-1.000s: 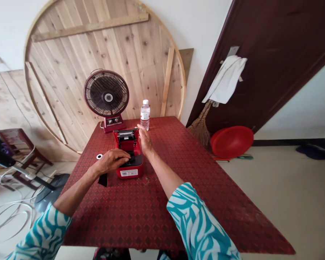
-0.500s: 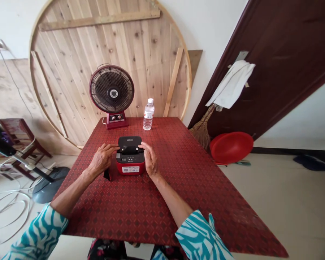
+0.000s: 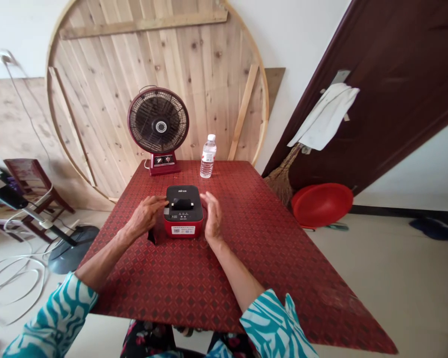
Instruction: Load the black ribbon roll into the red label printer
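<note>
A small red box-shaped device with a black top [image 3: 183, 217] sits on the table, a white label on its near side. A black piece with two light ends lies across the middle of its top. My left hand [image 3: 147, 215] is at the left side, fingers stretched out and their tips touching the top's left edge. On the other side, my right hand [image 3: 212, 219] stands upright close to the device, fingers extended and the fingertips just off it. Under my left hand a small dark strip [image 3: 151, 237] shows in part; what it is I cannot tell.
A red patterned cloth covers the table [image 3: 269, 278]. Toward the back stand a dark red fan [image 3: 159, 127] and a water bottle [image 3: 208, 158]. Right of the table are a broom [image 3: 281, 179] and a red basin [image 3: 324, 204]. A coiled white cable [image 3: 13, 288] lies on the left floor.
My right fingertips have come away from the top's right side, opening a small gap. My left hand stays at the left edge. The whole view has shifted slightly.
</note>
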A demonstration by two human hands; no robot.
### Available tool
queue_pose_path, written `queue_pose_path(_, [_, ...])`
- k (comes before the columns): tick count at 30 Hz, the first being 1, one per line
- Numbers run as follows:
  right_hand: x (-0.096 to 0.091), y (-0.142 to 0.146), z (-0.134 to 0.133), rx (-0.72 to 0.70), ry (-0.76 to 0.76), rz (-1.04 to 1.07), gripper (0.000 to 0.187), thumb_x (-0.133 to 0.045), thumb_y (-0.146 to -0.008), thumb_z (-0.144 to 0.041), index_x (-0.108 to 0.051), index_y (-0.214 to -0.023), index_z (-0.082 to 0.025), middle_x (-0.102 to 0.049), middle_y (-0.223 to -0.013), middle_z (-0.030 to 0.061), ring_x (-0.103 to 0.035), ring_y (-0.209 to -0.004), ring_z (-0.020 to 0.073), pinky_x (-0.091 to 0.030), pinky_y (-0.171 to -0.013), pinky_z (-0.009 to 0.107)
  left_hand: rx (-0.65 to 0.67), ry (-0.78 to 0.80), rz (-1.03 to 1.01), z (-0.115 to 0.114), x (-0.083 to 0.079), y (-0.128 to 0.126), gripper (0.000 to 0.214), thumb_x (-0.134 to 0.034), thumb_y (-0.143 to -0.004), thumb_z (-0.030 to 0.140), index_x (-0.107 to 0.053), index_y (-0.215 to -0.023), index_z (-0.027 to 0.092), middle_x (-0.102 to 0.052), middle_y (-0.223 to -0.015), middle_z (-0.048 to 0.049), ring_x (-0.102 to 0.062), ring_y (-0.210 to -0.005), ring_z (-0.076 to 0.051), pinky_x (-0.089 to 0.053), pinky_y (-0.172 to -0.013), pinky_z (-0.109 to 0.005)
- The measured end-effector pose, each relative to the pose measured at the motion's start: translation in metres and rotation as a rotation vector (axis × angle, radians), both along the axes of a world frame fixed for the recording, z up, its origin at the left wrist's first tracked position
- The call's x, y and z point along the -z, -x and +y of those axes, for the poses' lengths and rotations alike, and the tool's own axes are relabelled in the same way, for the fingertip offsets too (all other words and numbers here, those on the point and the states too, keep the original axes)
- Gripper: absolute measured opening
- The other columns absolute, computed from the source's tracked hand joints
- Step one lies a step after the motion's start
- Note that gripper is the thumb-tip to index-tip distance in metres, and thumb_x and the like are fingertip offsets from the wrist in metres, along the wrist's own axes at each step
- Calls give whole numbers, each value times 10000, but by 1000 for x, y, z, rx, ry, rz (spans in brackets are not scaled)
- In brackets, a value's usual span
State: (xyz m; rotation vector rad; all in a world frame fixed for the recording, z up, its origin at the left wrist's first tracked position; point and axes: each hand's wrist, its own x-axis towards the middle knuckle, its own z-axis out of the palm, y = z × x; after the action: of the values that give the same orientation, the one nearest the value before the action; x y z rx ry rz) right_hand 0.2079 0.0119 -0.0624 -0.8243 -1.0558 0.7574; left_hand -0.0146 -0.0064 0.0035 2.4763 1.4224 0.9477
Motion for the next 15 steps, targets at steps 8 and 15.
queue_pose_path(8, [27, 15, 13, -59, 223, 266, 490, -499, -806, -564, -600, -1136, -216, -652, -1201, 59, -582, -1119, 203, -429, -991, 390, -198, 754, -648, -12, -11, -18, 320, -616, -790, 385, -519, -986, 151, -486, -450, 102, -354, -277, -56, -239, -318, -175])
queue_pose_path(15, [22, 14, 8, -85, 233, 177, 480, -488, -815, -568, -628, -1113, -217, -685, -1130, 46, -588, -1072, 208, -436, -959, 384, -116, 877, -732, -5, -15, -14, 280, -661, -735, 368, -489, -840, 174, -494, -444, 97, -349, -258, -49, -203, -284, -172])
